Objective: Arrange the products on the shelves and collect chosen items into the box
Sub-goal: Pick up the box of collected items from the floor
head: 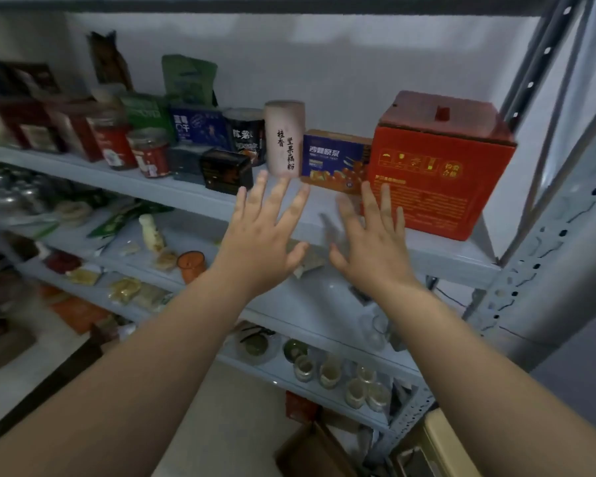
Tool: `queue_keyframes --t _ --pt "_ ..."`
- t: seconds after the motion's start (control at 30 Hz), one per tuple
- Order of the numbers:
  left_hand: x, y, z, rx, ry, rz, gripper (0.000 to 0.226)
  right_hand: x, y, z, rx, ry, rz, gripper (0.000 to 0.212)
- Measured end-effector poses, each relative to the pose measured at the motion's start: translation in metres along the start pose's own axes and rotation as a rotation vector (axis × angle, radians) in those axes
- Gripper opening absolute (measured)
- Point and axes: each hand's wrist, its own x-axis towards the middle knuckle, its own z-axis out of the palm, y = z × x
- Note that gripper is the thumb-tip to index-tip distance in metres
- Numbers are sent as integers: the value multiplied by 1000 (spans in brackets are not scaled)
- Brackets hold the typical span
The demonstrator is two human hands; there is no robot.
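Both my hands are raised in front of the top shelf [200, 197], fingers spread and holding nothing. My left hand [265, 228] hovers just below a tall pale pink canister [284, 141] with black writing. My right hand [372, 235] is in front of the lower left corner of a big red carton [437, 166]. Between canister and carton stands a blue and orange box [334, 160]. A small black box [226, 170] sits left of the canister. A brown cardboard box [310, 452] lies on the floor below.
Red-labelled jars [131, 146], blue boxes and green pouches crowd the top shelf's left part. Lower shelves hold packets, an orange cup [191, 265], a pale bottle and several small glass jars [341, 376]. A perforated grey upright [530, 263] bounds the rack on the right.
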Motion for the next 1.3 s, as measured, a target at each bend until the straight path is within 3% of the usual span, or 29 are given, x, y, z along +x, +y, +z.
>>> queue_keyframes --t 0.37,0.73,1.0,1.3 --pt "-164 -134 -24 169 -78 -404 81 12 -214 59 268 -27 -485 85" --pt "-372 -285 -46 219 -281 -858 87 -12 -481 116 273 -214 -900 89" --pt "-440 -375 -40 188 -325 -961 86 1 -603 157 233 -350 -1020 82" --pt "-420 -504 56 85 -409 -1055 83 95 -678 269 176 -521 -1051 77"
